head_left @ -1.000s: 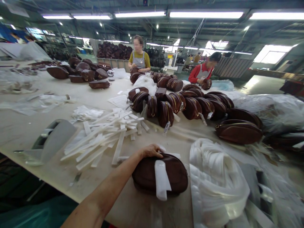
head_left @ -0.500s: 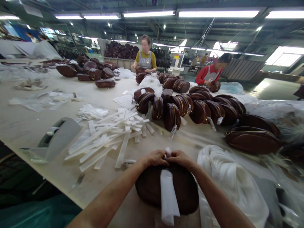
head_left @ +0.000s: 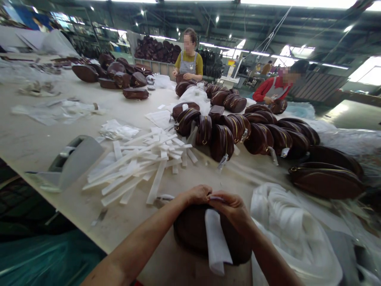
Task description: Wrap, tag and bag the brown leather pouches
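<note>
Factory hall (head_left: 226, 24) behind, strip lights overhead, pale desk (head_left: 32, 139) running across the view. Dark brown bag (head_left: 190, 234) is at the near edge, low centre, long side facing the camera. White wrap (head_left: 214, 238) hangs down its front.

Left hand (head_left: 198, 194): fingers curled, gripping at the bag's top edge; exact part held is hidden. Right hand (head_left: 233, 204): thumb and fingers pinching a small pale piece (head_left: 216, 198) at the same edge, right beside the left fingertips.

Left of the bag: loose pile of white strips (head_left: 143, 159), then a grey tape dispenser (head_left: 81, 159) further left. Right: bunched white foam sheet (head_left: 282, 230), just beside the right forearm. Beyond: rows of brown bags (head_left: 222, 143) with gold zips, some with clear-wrapped pulls. Far side: person in yellow top (head_left: 193, 65) and person in red top (head_left: 276, 87), each handling a bag.
</note>
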`<state>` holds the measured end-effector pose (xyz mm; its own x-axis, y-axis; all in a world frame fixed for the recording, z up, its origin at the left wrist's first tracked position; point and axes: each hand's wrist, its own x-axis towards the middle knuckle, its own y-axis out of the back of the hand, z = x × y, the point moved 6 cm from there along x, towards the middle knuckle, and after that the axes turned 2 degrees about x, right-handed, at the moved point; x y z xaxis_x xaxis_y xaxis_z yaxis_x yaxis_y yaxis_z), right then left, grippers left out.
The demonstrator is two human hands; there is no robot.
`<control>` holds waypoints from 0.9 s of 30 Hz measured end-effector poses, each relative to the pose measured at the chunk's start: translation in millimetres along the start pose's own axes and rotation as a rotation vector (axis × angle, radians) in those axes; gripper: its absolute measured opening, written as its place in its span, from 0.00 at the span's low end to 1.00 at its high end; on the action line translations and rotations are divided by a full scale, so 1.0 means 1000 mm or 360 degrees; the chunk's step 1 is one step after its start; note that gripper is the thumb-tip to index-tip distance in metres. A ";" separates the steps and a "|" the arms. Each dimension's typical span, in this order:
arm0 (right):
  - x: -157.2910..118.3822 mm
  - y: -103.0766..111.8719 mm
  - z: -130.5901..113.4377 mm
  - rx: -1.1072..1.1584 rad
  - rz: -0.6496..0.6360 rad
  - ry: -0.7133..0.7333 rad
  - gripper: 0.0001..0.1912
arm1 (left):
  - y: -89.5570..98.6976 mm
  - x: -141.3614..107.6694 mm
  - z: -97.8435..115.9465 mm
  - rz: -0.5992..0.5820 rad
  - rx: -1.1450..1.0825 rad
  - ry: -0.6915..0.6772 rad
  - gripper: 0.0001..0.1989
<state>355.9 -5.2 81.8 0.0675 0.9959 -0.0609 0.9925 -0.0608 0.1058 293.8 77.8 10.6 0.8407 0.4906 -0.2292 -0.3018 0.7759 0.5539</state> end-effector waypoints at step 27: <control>-0.085 -0.029 -0.006 -0.1097 0.0192 0.0842 0.08 | 0.004 -0.028 0.046 0.0081 0.1020 -0.0518 0.05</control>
<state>320.6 -87.6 89.4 -0.0575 0.8964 0.4395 0.6877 -0.2836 0.6683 290.0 48.9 55.6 0.9541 0.2995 0.0039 -0.1046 0.3212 0.9412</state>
